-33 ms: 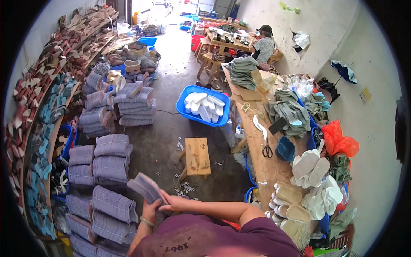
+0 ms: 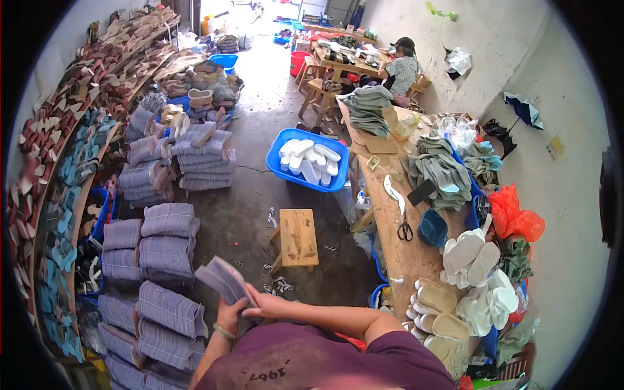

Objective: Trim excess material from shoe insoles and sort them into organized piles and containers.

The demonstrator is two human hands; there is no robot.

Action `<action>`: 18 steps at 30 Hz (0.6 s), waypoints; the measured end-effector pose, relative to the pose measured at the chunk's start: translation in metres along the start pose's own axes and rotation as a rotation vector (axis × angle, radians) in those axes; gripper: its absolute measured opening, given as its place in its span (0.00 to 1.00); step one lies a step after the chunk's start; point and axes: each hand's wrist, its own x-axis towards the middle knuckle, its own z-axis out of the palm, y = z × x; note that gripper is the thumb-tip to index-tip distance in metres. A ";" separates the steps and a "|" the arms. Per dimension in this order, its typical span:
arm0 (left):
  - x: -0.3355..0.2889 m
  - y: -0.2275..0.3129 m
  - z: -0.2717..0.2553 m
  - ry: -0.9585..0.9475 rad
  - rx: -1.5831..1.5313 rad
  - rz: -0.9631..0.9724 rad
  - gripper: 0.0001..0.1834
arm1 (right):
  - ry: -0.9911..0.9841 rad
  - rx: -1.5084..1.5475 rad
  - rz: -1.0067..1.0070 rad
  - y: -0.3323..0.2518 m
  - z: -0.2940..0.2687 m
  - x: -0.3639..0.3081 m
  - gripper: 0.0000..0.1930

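Observation:
In front of my body I hold a stack of grey-purple shoe soles (image 2: 222, 279), tilted up and to the left. My left hand (image 2: 228, 316), with a band at its wrist, is wrapped round the stack's lower end. My right hand (image 2: 265, 304) closes on the same end from the right, its fingers partly hidden by the soles. Just left of my hands, tied bundles of the same soles (image 2: 170, 305) lie in rows on the floor. The bottom of the held stack is hidden by my hands and purple shirt.
A wooden stool (image 2: 298, 238) stands ahead, with a blue tub (image 2: 275, 168) of white soles beyond. Along the right runs a wooden table (image 2: 390, 224) with scissors (image 2: 405, 229), beige soles (image 2: 437, 296) and grey-green pieces. Racks of reddish pieces (image 2: 97, 91) line the left. Another person (image 2: 401, 71) sits far back.
The stack of shoe soles and both my hands have shifted very slightly up and to the right. My grip stays the same.

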 end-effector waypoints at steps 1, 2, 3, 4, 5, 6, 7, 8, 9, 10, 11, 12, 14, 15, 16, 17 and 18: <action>0.022 0.000 0.008 -0.028 0.080 0.026 0.31 | 0.013 -0.021 0.039 -0.005 -0.020 -0.001 0.49; 0.038 0.006 0.020 -0.060 0.111 0.013 0.31 | 0.030 -0.037 0.078 -0.011 -0.042 0.000 0.50; 0.050 0.015 0.031 -0.075 0.117 0.017 0.31 | 0.042 0.008 0.053 -0.008 -0.057 0.006 0.50; 0.062 0.022 0.042 -0.085 0.119 0.022 0.31 | 0.048 0.050 0.028 0.000 -0.068 0.012 0.51; 0.075 0.033 0.050 -0.109 0.119 0.002 0.31 | 0.072 0.067 0.018 0.014 -0.074 0.022 0.50; 0.088 0.042 0.054 -0.132 0.117 -0.020 0.31 | 0.075 0.065 0.076 0.014 -0.085 0.028 0.49; 0.099 0.047 0.053 -0.122 0.098 -0.033 0.32 | 0.051 0.142 0.070 0.013 -0.094 0.039 0.48; 0.112 0.056 0.054 -0.125 0.138 0.003 0.33 | 0.038 0.212 0.068 0.015 -0.104 0.052 0.47; 0.127 0.062 0.049 -0.124 0.123 -0.007 0.33 | 0.015 0.305 0.035 0.009 -0.118 0.065 0.48; 0.143 0.070 0.047 -0.130 0.106 -0.017 0.33 | -0.001 0.397 0.003 0.005 -0.130 0.077 0.49; 0.155 0.082 0.045 -0.134 0.086 -0.058 0.34 | -0.018 0.435 -0.011 0.022 -0.134 0.097 0.48; 0.170 0.090 0.039 -0.103 0.073 -0.061 0.34 | -0.072 0.418 0.053 0.003 -0.155 0.112 0.46; 0.203 0.110 0.029 -0.185 0.057 -0.056 0.34 | -0.009 0.277 0.015 0.013 -0.170 0.146 0.40; 0.222 0.121 0.020 -0.207 0.098 -0.056 0.35 | -0.022 0.268 0.024 0.011 -0.178 0.166 0.40; 0.241 0.130 0.016 -0.199 0.097 -0.059 0.35 | -0.031 0.258 0.033 0.009 -0.189 0.184 0.39; 0.260 0.139 0.016 -0.204 0.146 -0.036 0.35 | -0.032 0.268 0.032 0.010 -0.198 0.202 0.39; 0.280 0.152 0.014 -0.217 0.199 -0.012 0.36 | -0.026 0.269 0.031 0.004 -0.207 0.220 0.39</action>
